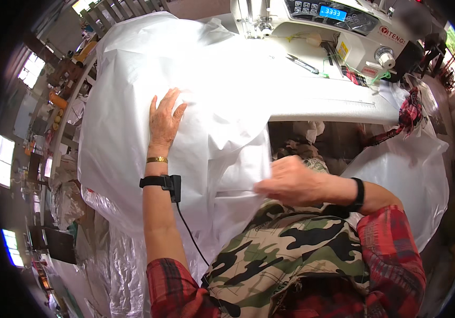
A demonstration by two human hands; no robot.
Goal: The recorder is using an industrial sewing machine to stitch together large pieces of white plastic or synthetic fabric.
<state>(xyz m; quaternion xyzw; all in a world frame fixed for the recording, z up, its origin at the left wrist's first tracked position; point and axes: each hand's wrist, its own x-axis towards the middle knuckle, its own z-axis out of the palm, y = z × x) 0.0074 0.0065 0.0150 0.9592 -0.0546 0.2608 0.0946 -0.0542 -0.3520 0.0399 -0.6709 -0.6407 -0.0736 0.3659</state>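
A large sheet of thin white fabric (127, 116) spreads over the left of the sewing table and hangs down toward my lap. My left hand (165, 119) lies flat on it with the fingers stretched out. Lower and to the right, my right hand (291, 182) is closed at the hanging edge of the fabric, gripping it; motion blurs the fingertips. The white sewing machine (338, 47) stands beyond, its needle area (262, 29) behind the fabric's far right part.
Tweezers or thread snips (302, 63) lie on the machine bed, near loose threads. Red plaid cloth (411, 108) is tied at the table's right end. A translucent plastic bag (407, 175) hangs at right. Crinkled plastic (121, 275) lies at lower left.
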